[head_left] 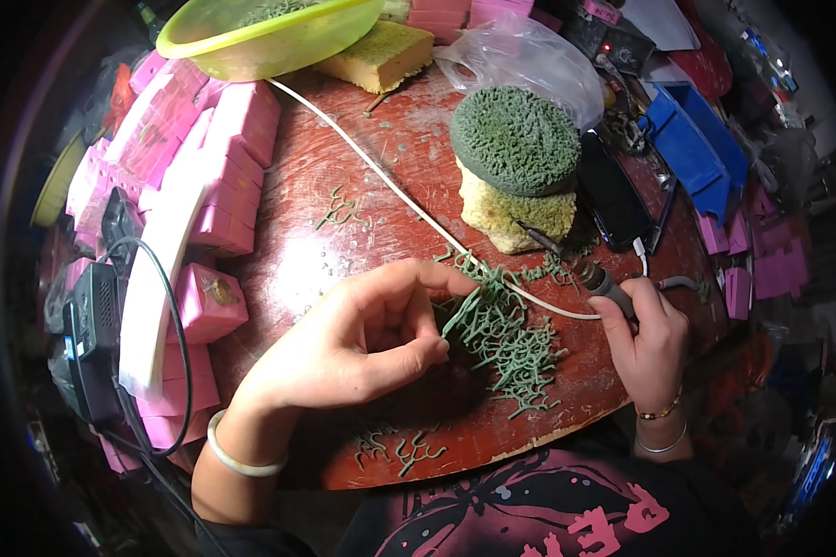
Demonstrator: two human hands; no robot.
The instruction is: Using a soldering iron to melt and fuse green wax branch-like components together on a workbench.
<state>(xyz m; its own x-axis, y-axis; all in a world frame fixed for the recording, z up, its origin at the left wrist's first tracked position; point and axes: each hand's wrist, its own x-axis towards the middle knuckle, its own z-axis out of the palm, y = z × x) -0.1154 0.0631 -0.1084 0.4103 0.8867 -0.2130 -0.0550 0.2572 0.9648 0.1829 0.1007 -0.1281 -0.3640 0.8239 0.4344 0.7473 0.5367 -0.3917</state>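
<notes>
My left hand point(353, 339) is over the near middle of the table, its thumb and index finger curved around a light green branching strand point(462, 314) that spans their tips. Just beyond those fingertips lies a tangled pile of green strands point(515, 357). On the right, my right hand point(648, 339) grips the grey handle of a soldering iron point(596, 277). The iron's dark tip points up and left, by the edge of a yellowish sponge block point(506, 215). On that block rests a dark green, rough-surfaced round piece point(515, 139).
Pink blocks point(237, 176) line the left side, beside a black device point(93, 311) with cables. A yellow-green bowl point(269, 51) and a yellow sponge point(381, 56) stand at the back. A white cord point(372, 162) crosses the red table. Rightward are a phone point(613, 200) and blue tray point(697, 148).
</notes>
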